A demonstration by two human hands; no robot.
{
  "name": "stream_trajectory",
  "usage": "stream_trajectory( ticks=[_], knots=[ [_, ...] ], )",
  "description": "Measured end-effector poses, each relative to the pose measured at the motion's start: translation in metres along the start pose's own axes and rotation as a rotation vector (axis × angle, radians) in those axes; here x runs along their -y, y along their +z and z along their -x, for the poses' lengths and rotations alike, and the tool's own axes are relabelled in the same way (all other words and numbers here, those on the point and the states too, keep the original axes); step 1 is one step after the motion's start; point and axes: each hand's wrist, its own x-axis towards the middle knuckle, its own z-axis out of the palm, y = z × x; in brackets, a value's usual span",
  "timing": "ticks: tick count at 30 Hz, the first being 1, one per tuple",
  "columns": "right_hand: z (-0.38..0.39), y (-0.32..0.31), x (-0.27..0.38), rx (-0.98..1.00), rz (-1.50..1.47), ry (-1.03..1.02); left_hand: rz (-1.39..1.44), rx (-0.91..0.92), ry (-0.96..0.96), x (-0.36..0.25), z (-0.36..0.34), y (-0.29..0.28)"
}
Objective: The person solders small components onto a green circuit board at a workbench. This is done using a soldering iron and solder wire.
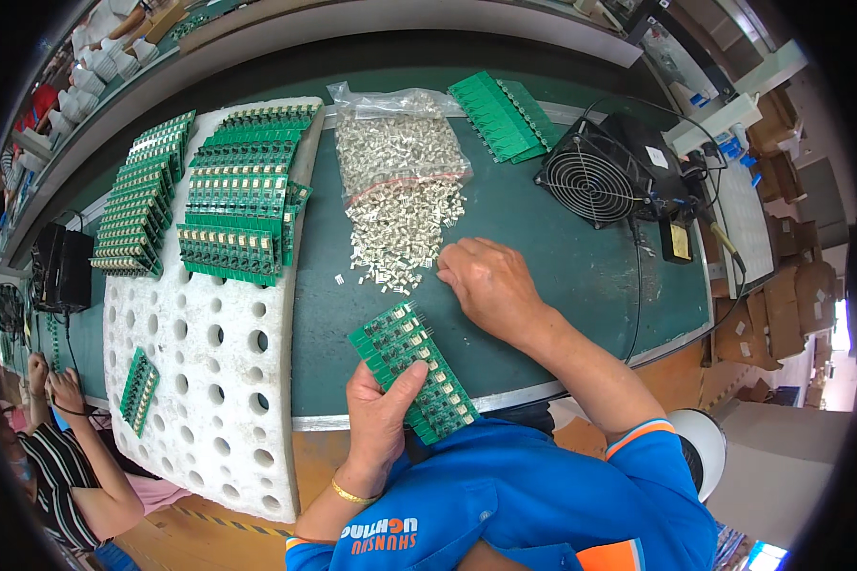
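Note:
My left hand (379,409) grips a green circuit board panel (443,404) by its left edge, thumb lying across its face. Rows of small white connectors and dark parts cover the panel, which slants above the table's front edge. At the right side of a heap of small white connectors (390,233), my right hand (490,285) has its fingers curled together; whatever they pinch is hidden. The heap spills from a clear plastic bag (395,143) full of the same connectors. One loose connector (340,280) lies left of the heap.
White perforated foam (281,381) on the left carries stacks of populated boards (238,200) and one small board (139,390). Green bare boards (505,114) lie at the back. A black fan (595,176) and cables stand at right. Another person's hands (62,385) show far left.

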Motion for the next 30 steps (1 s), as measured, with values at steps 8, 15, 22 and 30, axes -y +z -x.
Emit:
stream_trajectory(
  ticks=[8,15,22,30],
  knots=[
    [0.020,-0.019,0.011,0.185,-0.650,0.307,0.056,-0.046,0.016,0.001,-0.001,0.002],
    [0.045,-0.015,0.032,0.386,-1.451,0.706,0.017,-0.051,0.046,0.003,0.002,0.006],
    [0.044,-0.010,0.041,0.294,-1.348,0.679,-0.007,-0.085,0.072,0.002,0.004,0.006],
    [0.043,-0.008,0.040,0.272,-1.308,0.672,-0.005,-0.080,0.059,0.003,0.001,0.006]
  ],
)
